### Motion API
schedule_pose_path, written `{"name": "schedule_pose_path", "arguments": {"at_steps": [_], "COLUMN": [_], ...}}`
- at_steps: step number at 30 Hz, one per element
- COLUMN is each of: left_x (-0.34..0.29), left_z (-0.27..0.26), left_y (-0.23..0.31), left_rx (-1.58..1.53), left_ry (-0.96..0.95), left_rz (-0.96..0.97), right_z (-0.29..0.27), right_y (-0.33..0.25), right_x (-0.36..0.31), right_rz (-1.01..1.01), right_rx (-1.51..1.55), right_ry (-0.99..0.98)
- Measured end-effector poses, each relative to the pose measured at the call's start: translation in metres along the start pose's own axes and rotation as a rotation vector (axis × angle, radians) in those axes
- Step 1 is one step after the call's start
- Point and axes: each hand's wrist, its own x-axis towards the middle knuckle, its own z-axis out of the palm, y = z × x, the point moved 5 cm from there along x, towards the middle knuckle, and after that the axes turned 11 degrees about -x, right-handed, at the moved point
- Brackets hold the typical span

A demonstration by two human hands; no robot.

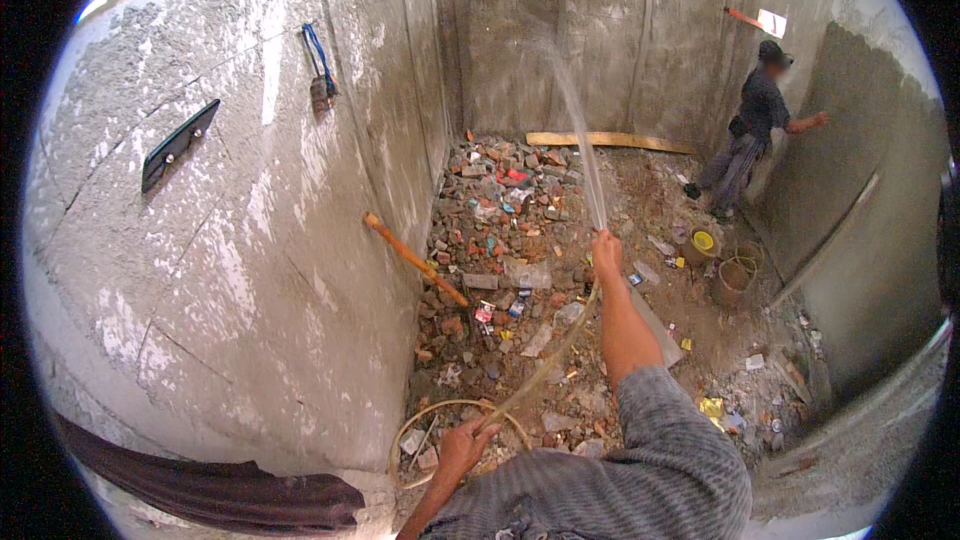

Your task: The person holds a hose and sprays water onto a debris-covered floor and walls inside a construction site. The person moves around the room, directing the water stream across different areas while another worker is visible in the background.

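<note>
My right hand is stretched forward and closed round the end of a pale, see-through hose. From that end a jet of water arcs up and spreads over the far wall. Lower down, near my body, my left hand grips the same hose. Between the two hands the hose runs slack, and a loop of it curls round beside my left hand above the rubble.
Broken bricks and litter cover the floor. A wooden handle leans on the left wall; a plank lies at the back. At right, another person touches the wall, near two buckets. A dark cloth hangs lower left.
</note>
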Motion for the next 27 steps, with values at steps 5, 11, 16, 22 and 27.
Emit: {"name": "schedule_pose_path", "arguments": {"at_steps": [5,11,16,22,27], "left_x": [-0.003,-0.006,-0.012,-0.013,-0.015], "left_z": [0.003,0.003,0.001,0.003,0.005], "left_y": [-0.013,-0.011,-0.007,-0.011,-0.015], "left_rx": [-0.017,-0.036,-0.034,-0.051,0.01], "left_ry": [-0.072,-0.103,-0.07,-0.13,-0.108], "left_rz": [-0.086,-0.093,-0.112,-0.133,-0.128], "right_z": [0.019,0.032,0.05,0.07,0.064], "right_y": [0.026,0.048,0.077,0.096,0.065], "right_x": [-0.008,-0.015,-0.019,-0.021,-0.023], "right_rz": [0.025,-0.002,0.145,0.232,-0.099], "right_rx": [-0.03,-0.107,-0.062,-0.001,-0.351], "right_ry": [0.004,0.014,-0.11,-0.08,-0.094]}}
